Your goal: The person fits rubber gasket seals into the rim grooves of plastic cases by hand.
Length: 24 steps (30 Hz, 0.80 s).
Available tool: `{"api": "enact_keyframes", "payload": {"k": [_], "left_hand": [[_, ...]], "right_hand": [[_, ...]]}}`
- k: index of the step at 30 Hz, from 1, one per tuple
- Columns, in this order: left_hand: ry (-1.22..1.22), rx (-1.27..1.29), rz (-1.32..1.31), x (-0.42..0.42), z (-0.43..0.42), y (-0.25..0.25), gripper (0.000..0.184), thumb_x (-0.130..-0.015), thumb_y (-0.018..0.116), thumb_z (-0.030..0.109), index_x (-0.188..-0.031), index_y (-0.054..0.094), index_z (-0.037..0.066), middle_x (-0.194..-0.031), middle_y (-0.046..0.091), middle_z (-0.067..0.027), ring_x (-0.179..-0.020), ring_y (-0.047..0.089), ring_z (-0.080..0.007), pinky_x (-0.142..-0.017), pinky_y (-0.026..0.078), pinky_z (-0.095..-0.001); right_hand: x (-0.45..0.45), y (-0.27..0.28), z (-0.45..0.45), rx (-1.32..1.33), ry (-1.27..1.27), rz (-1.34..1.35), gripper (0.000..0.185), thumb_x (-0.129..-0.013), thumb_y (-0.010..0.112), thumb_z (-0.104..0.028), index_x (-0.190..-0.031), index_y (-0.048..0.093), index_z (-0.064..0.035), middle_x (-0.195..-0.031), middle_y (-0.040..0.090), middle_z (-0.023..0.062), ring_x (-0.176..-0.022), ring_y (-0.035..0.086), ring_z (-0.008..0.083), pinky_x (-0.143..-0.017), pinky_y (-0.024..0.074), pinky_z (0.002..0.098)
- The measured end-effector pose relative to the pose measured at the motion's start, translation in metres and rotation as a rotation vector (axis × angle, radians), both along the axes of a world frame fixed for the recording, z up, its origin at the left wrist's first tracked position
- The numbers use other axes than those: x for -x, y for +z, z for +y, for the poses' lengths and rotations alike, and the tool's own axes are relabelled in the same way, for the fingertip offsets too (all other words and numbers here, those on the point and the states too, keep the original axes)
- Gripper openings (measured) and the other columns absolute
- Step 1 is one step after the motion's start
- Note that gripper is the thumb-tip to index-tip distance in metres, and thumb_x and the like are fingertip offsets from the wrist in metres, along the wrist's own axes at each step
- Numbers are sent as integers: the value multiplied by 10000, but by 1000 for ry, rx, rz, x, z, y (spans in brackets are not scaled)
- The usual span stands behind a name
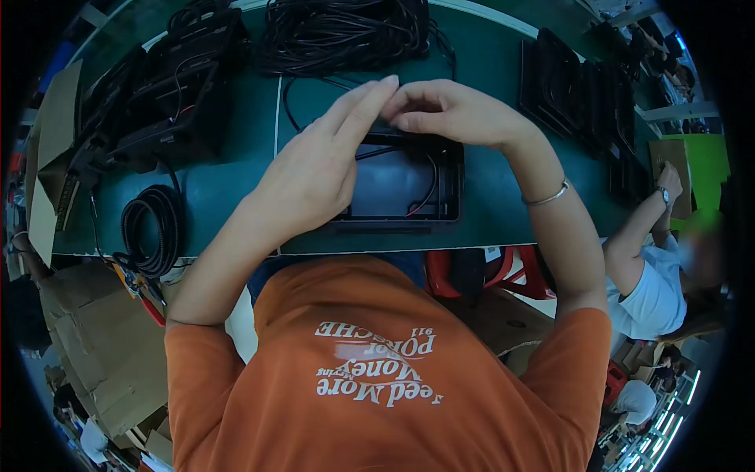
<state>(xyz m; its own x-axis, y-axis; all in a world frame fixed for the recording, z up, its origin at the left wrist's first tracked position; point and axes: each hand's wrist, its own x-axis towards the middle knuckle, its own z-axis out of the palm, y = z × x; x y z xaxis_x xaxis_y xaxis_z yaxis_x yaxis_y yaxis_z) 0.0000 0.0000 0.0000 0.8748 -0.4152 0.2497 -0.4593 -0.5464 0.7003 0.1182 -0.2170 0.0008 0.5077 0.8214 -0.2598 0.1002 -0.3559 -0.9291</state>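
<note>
An open black plastic box (401, 185) lies before me on the table, with a black cable and a thin red wire (417, 206) inside. My left hand (314, 169) reaches over its left side, fingers stretched toward the far wall, its thumb side partly hidden. At that far wall my right hand (452, 110) is closed, thumb and fingers curled close to the left fingertips. Whatever lies between the right fingers is hidden. Behind both hands, a black cable (291, 102) runs from the box area toward a large cable bundle (342, 35).
Black boxes (177, 94) with wires stand at the left, beside a coiled cable (151, 232) near the front edge of the green table (487, 204). More black cases (578, 94) are stacked at right. Another person's hand (668, 182) is by a carton at far right.
</note>
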Motion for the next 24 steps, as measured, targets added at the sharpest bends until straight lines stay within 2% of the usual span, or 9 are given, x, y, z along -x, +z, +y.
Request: {"api": "enact_keyframes", "payload": {"k": [4, 7, 9, 13, 15, 18, 20, 22, 24], "left_hand": [[221, -92, -264, -1, 13, 1, 706, -826, 508, -67, -1498, 321, 40, -1448, 408, -246, -1331, 429, -431, -1083, 387, -466], [388, -133, -373, 8, 16, -14, 643, -852, 499, -59, -1472, 342, 11, -1397, 447, -244, -1257, 510, -398, -1048, 426, -423], [378, 212, 51, 10, 15, -21, 566, -886, 497, -33, -1438, 374, 1, -1364, 480, -240, -1259, 513, -373, -1048, 423, -413], [442, 299, 123, 11, 19, -22, 511, -912, 558, 53, -1395, 405, -14, -1291, 529, -226, -1221, 536, -349, -1031, 432, -399], [491, 142, 71, 16, 25, -26, 496, -896, 620, 115, -1344, 455, -18, -1235, 559, -215, -1160, 553, -351, -1008, 436, -395], [390, 160, 273, 16, 36, -23, 293, -909, 621, 212, -1103, 631, -8, -1089, 609, -188, -1071, 571, -349, -962, 440, -381], [362, 195, 350, 17, 40, -26, 261, -941, 599, 194, -1107, 616, -7, -1102, 602, -135, -1084, 569, -251, -972, 411, -326], [344, 188, 401, 18, 42, -18, 260, -950, 593, 193, -1108, 616, -12, -1134, 603, -142, -1102, 565, -244, -980, 405, -322], [328, 213, 368, 28, 39, -14, 234, -954, 589, 184, -1100, 624, 4, -1189, 597, -142, -1129, 562, -256, -1009, 395, -337]], "right_hand": [[-5, -4, 17, 42, 53, 22, 244, -983, 601, -228, -1101, 686, -32, -941, 681, 25, -881, 599, 111, -829, 481, 265], [6, 10, 19, 101, 87, -83, 230, -1001, 589, -244, -986, 656, -24, -821, 568, -44, -771, 483, 50, -699, 427, 229], [5, 10, 34, 152, 96, -110, 238, -993, 593, -254, -1001, 665, -28, -819, 605, 0, -772, 529, 91, -708, 452, 273], [15, -1, 35, 92, 47, -197, 262, -978, 605, -282, -977, 663, -27, -797, 640, 73, -747, 584, 157, -689, 473, 336], [15, -5, 33, 32, 61, -204, 288, -952, 633, -303, -967, 652, -16, -829, 660, 129, -765, 621, 227, -690, 480, 347], [27, -13, 36, 90, 90, -411, 294, -974, 557, -373, -946, 619, -86, -926, 646, 148, -888, 623, 363, -736, 480, 444], [41, -2, 41, 167, 107, -571, 261, -986, 527, -332, -963, 593, -80, -983, 650, 143, -937, 623, 365, -764, 477, 461], [41, -7, 38, 97, 85, -510, 256, -988, 528, -306, -971, 597, -60, -996, 654, 146, -946, 623, 363, -791, 481, 462], [29, -3, 22, -158, -14, -417, 229, -1000, 547, -249, -1067, 630, -47, -993, 639, 126, -908, 622, 274, -797, 484, 361]]}}
